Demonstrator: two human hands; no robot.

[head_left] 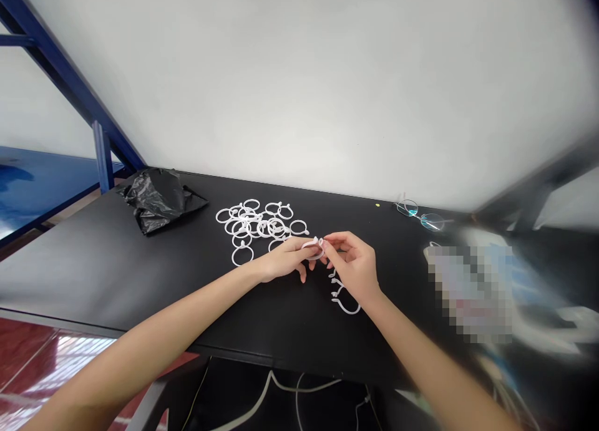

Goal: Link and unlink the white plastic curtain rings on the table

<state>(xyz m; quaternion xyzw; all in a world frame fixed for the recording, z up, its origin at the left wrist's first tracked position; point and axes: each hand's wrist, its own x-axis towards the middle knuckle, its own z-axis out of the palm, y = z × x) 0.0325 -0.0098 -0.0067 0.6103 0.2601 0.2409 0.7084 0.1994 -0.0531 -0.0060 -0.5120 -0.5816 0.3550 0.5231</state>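
Fingertips of the left hand (286, 257) and right hand (352, 259) are pinched together on one white ring (321, 242), held just above the black table (187, 294). Under the right hand lie a few opened rings (349, 310); left and far, a loose pile (253, 217) of closed ones. Farther left sits a crumpled black bag (161, 197); far right, glasses (433, 222). The right end is blurred. Beyond stands a pale wall (327, 94), with a blue frame (70, 75) at left; red floor tiles (28, 356) show near left, cables (255, 409) below the near edge.
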